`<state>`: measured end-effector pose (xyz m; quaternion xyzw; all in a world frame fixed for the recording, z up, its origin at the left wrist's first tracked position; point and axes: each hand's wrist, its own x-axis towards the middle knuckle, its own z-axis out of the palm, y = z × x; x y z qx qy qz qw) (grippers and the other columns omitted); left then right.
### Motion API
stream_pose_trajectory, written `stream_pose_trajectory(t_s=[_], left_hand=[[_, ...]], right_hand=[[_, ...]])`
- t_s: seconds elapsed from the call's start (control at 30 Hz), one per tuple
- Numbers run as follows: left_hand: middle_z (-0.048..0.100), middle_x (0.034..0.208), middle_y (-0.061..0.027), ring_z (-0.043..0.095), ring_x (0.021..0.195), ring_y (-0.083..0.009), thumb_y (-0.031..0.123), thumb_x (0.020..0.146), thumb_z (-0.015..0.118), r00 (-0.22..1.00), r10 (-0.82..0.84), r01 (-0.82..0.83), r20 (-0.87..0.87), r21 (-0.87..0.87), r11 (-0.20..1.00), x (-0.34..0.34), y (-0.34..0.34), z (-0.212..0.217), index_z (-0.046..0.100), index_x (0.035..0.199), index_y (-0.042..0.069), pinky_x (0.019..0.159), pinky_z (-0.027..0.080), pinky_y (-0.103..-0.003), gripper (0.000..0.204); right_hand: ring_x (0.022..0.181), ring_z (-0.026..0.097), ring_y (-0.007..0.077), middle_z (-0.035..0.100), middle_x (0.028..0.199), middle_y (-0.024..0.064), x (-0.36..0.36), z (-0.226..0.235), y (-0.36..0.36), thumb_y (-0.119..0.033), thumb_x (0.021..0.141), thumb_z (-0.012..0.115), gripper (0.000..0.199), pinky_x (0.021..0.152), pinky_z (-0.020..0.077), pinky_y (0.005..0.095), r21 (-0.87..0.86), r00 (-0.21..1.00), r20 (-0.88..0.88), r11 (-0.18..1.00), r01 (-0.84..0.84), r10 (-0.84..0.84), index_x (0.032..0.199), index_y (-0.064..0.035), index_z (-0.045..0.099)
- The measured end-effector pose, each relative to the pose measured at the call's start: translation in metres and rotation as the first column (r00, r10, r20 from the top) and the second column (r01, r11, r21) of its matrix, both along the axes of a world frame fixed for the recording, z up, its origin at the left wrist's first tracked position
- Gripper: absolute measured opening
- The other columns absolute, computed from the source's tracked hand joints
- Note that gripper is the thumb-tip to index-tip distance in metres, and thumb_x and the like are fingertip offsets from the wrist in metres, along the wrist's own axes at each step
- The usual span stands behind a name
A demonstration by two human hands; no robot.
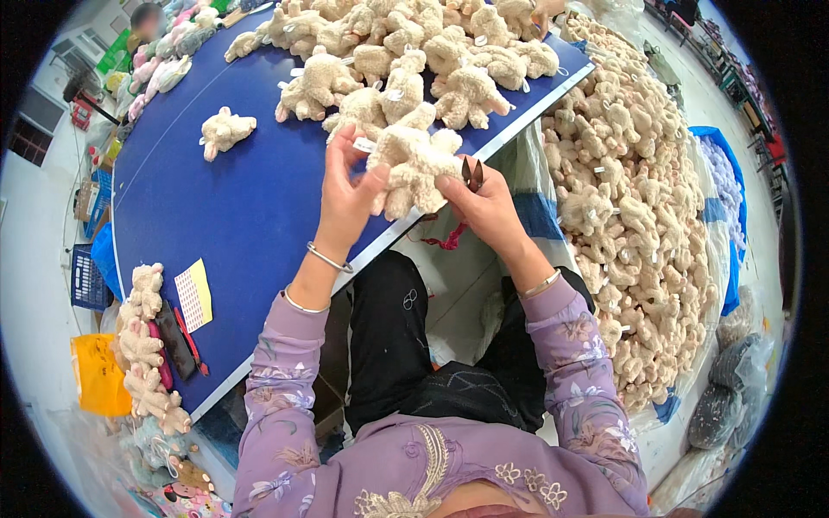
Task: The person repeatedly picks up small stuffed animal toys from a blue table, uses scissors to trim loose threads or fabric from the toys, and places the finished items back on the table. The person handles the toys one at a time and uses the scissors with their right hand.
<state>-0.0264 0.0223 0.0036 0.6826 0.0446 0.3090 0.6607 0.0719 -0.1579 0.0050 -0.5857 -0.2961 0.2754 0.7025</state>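
The left hand (pixel 350 186) gripped one side of a cream fleecy plush toy (pixel 410 168), fingers curled around it near a small white tag (pixel 364 145). The right hand (pixel 485 205) had its thumb against the toy's other side and also held dark snips (pixel 471 174), their pointed blades (slightly parted) sticking up beside the plush. The toy was between the two hands, over the metal-edged front of the blue table (pixel 259 207). Just beyond it lay a pile of similar plush toys (pixel 380 60); one lone plush (pixel 227 134) rested farther left. Near the table's left end were a yellow-edged sheet (pixel 193 295) and a red pen (pixel 190 338). A large heap of cream plush toys (pixel 639 216) filled the space at the right.
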Motion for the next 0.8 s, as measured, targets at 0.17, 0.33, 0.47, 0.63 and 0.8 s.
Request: stream_pose_trajectory(t_s=[0.17,0.33,0.47,0.63,0.8], left_hand=[[0.058,0.115,-0.0104,0.059,0.101,-0.0162,0.020,0.089,0.063,0.936,-0.338,0.266,-0.104,-0.423,0.866,-0.001,0.002,-0.001,0.048,0.123,-0.002,0.084,0.050,-0.031,0.043],[0.064,0.103,-0.0083,0.064,0.088,-0.0147,0.013,0.093,0.056,0.963,-0.233,0.121,-0.137,-0.552,0.825,0.000,0.010,-0.010,0.055,0.115,-0.002,0.074,0.054,-0.028,0.027],[0.064,0.101,-0.0088,0.065,0.086,-0.0147,0.013,0.093,0.056,0.959,-0.229,0.098,-0.168,-0.563,0.820,0.001,0.008,-0.009,0.055,0.114,-0.003,0.072,0.054,-0.028,0.026],[0.066,0.095,-0.0092,0.066,0.080,-0.0150,0.008,0.091,0.056,0.978,-0.121,0.011,-0.168,-0.542,0.840,0.004,0.020,-0.012,0.058,0.110,-0.003,0.067,0.054,-0.028,0.022],[0.065,0.098,-0.0090,0.066,0.081,-0.0148,0.007,0.091,0.055,0.976,-0.137,0.027,-0.169,-0.529,0.848,0.006,0.024,-0.006,0.057,0.111,-0.002,0.067,0.054,-0.027,0.023]], right_hand=[[0.071,0.050,0.0021,0.061,0.084,-0.0025,-0.009,-0.008,0.011,-0.015,0.085,0.069,0.023,0.062,0.0438,0.0211,0.002,0.995,0.102,1.000,-0.002,0.002,0.102,-0.0010,0.061],[0.067,0.045,-0.0001,0.053,0.082,-0.0059,-0.011,-0.003,0.016,-0.006,0.081,0.071,0.033,0.059,0.0386,0.0154,0.106,0.991,0.085,0.990,0.092,-0.101,0.110,-0.0035,0.056],[0.067,0.045,-0.0002,0.053,0.080,-0.0057,-0.010,-0.006,0.013,-0.008,0.082,0.071,0.029,0.058,0.0389,0.0159,0.096,0.983,0.145,0.991,0.096,-0.110,0.107,-0.0031,0.057],[0.062,0.045,0.0001,0.057,0.074,-0.0045,-0.010,0.011,0.006,-0.010,0.084,0.069,0.019,0.055,0.0390,0.0172,-0.058,0.963,0.241,0.988,0.142,-0.124,0.098,0.0004,0.063],[0.061,0.044,-0.0002,0.057,0.072,-0.0050,-0.009,0.018,0.002,-0.011,0.085,0.067,0.018,0.054,0.0380,0.0170,-0.090,0.954,0.297,0.993,0.076,-0.046,0.096,0.0022,0.065]])
